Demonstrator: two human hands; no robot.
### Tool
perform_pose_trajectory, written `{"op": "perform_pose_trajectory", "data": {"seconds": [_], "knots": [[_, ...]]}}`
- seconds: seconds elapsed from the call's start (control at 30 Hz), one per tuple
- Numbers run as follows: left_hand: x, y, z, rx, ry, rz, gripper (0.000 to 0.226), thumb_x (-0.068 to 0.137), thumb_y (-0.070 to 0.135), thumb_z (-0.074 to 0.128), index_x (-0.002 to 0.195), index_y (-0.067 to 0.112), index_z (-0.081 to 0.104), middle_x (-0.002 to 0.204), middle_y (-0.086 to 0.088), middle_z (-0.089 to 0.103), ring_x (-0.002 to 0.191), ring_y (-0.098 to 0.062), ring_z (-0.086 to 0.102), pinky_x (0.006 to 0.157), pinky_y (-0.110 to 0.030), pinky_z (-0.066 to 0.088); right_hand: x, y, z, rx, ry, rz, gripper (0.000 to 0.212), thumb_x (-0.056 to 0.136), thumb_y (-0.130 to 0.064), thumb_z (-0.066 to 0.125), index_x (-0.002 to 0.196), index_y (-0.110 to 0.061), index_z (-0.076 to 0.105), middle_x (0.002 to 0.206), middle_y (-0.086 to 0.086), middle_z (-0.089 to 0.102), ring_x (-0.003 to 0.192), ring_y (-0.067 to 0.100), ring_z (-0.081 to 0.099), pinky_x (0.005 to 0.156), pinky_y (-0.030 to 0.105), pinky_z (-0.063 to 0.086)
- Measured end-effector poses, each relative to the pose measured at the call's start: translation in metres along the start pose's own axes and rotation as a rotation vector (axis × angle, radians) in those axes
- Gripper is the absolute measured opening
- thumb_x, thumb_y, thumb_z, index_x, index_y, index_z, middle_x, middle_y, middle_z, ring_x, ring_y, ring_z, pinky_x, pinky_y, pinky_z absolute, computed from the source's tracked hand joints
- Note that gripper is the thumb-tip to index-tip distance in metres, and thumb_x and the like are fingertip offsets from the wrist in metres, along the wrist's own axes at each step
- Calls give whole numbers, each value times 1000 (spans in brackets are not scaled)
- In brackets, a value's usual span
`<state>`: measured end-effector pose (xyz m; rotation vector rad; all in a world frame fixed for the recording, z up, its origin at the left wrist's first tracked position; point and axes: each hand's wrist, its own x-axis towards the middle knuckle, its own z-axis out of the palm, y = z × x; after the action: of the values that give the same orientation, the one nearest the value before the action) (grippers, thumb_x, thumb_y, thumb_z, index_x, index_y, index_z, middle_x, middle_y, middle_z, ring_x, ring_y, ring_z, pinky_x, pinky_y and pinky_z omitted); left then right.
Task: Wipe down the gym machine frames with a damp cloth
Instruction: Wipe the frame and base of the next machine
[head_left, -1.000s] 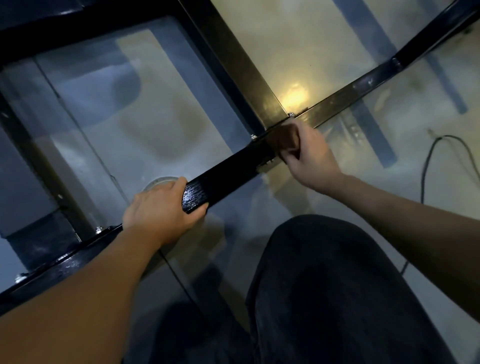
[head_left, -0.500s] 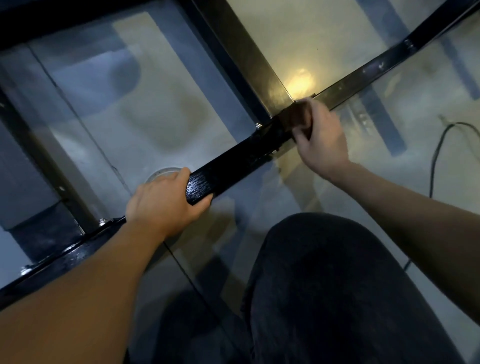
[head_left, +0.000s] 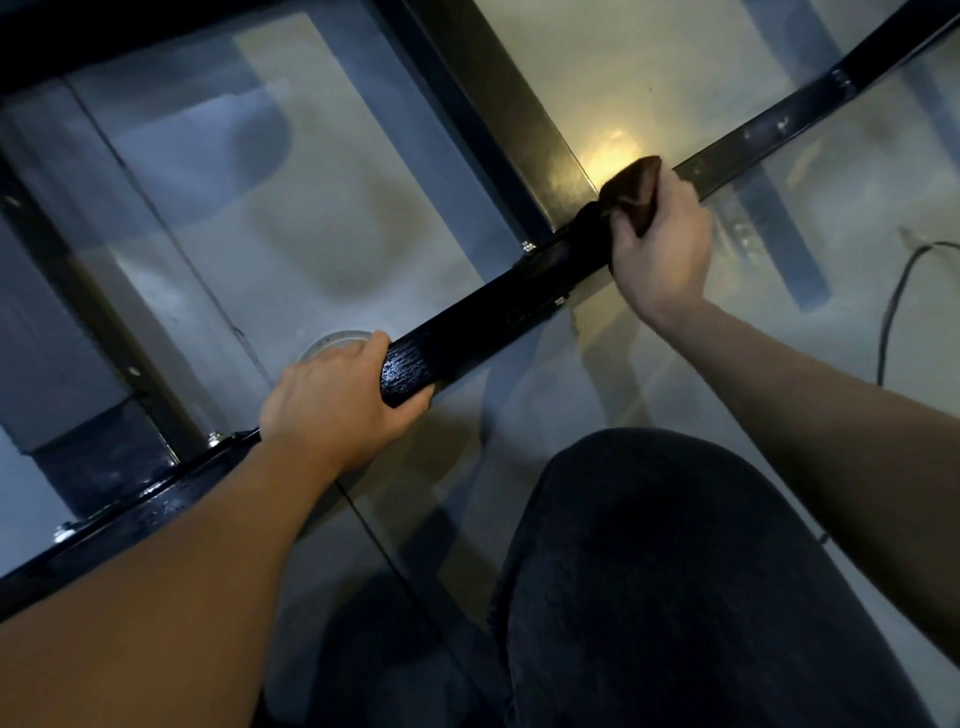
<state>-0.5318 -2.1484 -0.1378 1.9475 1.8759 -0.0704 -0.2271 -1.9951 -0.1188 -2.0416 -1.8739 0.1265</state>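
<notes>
The right hand (head_left: 662, 244) has its fingers curled round a bunched dark cloth (head_left: 631, 195), pinching it against the black bar (head_left: 467, 338) just where a second beam (head_left: 524, 124) meets it. The left hand (head_left: 332, 400) is wrapped over the same bar lower down, thumb on the near face and fingers over the far edge, steadying it.

A second ago the cloth sat a little nearer along the bar, short of the joint; now it has slid up the bar to the far side of the joint, with its tip poking out toward the glare (head_left: 613, 150) on the floor (head_left: 322, 208). The left hand has not shifted its hold. The view has drifted slightly, so the bar reads further up and right than before.

That travel suggests the stroke is working outward along the bar: the stretch between the two hands shines wet, while the length beyond the cloth (head_left: 753, 137) looks duller and spotted, probably still to be wiped. A cable (head_left: 893, 291) lies on the floor to the right, and the person's knee (head_left: 675, 571) fills the foreground.
</notes>
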Motion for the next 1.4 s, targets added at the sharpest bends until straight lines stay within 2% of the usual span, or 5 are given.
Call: {"op": "perform_pose_trajectory", "data": {"seconds": [0.23, 0.43, 1.03, 1.23, 1.4], "knots": [[2, -1, 1, -23, -8, -10, 56, 84, 82, 40, 111, 33, 48, 104, 8, 67, 95, -24, 66, 76, -40, 52, -48, 14, -22, -20, -245, -393, 64, 91, -18, 67, 151, -22, 46, 136, 3, 61, 115, 27, 55, 95, 38, 46], [1, -1, 2, -6, -11, -11, 58, 85, 83, 37, 113, 34, 48, 106, 8, 67, 97, -22, 66, 76, -40, 52, 3, 15, -12, -60, 31, -31, 41, 95, -29, 61, 135, -22, 58, 122, 2, 69, 110, 26, 64, 94, 45, 55], [0, 4, -6, -38, -47, -43, 56, 85, 81, 41, 118, 36, 49, 112, 9, 67, 103, -21, 66, 82, -42, 51, -15, 19, -30, -42, -153, -324, 53, 95, -15, 64, 147, -24, 54, 131, 4, 69, 117, 28, 60, 97, 39, 50], [-1, 5, -8, -36, -57, -53, 53, 87, 79, 44, 119, 37, 49, 113, 10, 66, 103, -21, 65, 82, -41, 49, 51, 21, -15, -31, 32, 89, 36, 87, -17, 57, 122, -25, 66, 112, 4, 72, 106, 30, 67, 92, 36, 52], [0, 6, -11, -53, -68, -58, 53, 85, 80, 41, 117, 38, 47, 111, 10, 66, 102, -20, 65, 82, -41, 51, -9, 19, -25, -20, -204, -346, 57, 91, -10, 64, 146, -25, 55, 132, 2, 68, 118, 26, 61, 101, 40, 48]]}}
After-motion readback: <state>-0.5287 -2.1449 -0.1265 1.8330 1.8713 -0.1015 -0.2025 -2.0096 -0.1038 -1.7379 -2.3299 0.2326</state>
